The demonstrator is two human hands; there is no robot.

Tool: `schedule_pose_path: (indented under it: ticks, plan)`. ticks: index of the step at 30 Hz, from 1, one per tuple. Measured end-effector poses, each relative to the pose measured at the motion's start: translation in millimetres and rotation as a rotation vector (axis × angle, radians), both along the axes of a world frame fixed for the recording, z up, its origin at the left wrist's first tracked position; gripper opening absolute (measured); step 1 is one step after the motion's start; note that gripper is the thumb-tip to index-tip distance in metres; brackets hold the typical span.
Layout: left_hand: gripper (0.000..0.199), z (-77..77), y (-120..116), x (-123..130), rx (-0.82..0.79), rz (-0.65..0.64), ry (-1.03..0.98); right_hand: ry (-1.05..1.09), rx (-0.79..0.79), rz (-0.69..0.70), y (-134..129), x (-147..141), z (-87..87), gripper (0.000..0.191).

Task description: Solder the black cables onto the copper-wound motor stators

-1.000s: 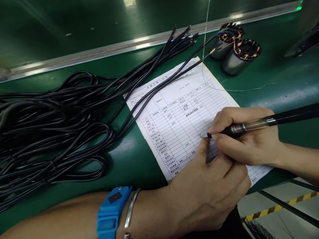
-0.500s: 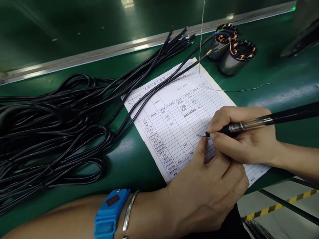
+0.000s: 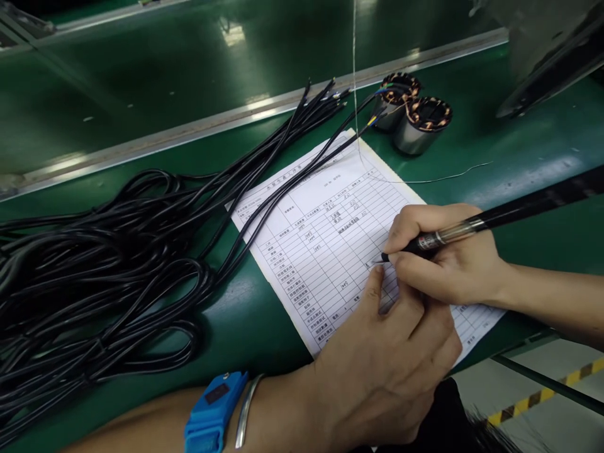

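A black pen (image 3: 427,241) is pinched in my right hand (image 3: 453,258), its tip touching a printed form (image 3: 287,251) partway down the table of rows. Handwritten entries fill some of the form's cells. My left hand (image 3: 382,365) lies on the lower part of the sheet, index finger stretched out close beside the pen tip and the other fingers partly hidden beneath the right hand. On my left wrist are a blue strap (image 3: 214,409) and a silver bangle (image 3: 246,412). Two black cables run across the form's upper left.
Bundled black cables (image 3: 141,251) cover the left of the green table (image 3: 255,314). Two motor stators (image 3: 418,135) with copper windings stand behind the form. A thin wire (image 3: 448,180) hangs down and trails over the sheet's corner. A metal ledge (image 3: 189,135) crosses the back.
The view has shifted, so the stators and form sit further left and lower. The pen tip stays in about the same cell, by a small mark; my left hand still rests on the sheet.
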State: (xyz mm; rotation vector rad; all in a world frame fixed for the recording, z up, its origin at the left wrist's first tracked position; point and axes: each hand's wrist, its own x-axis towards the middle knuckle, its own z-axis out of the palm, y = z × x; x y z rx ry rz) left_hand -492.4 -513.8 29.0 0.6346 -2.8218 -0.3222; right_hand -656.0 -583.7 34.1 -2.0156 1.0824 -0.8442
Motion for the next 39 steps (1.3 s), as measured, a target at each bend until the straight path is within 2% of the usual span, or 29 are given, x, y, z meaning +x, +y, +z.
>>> schedule_pose_path:
  ticks: [20, 25, 39]
  plan:
    - [0.046, 1.1, -0.7, 0.5, 0.006, -0.007, -0.011, 0.036, -0.022, -0.047, 1.0, -1.6, 1.3, 0.014]
    - [0.046, 1.2, -1.1, 0.1, 0.013, -0.008, -0.007, -0.004, -0.032, -0.001, -0.9, -2.4, 0.3, 0.014]
    - [0.043, 1.1, -2.0, 0.1, 0.006, -0.003, 0.005, 0.01, 0.014, -0.017, 1.9, 0.0, 2.9, 0.019]
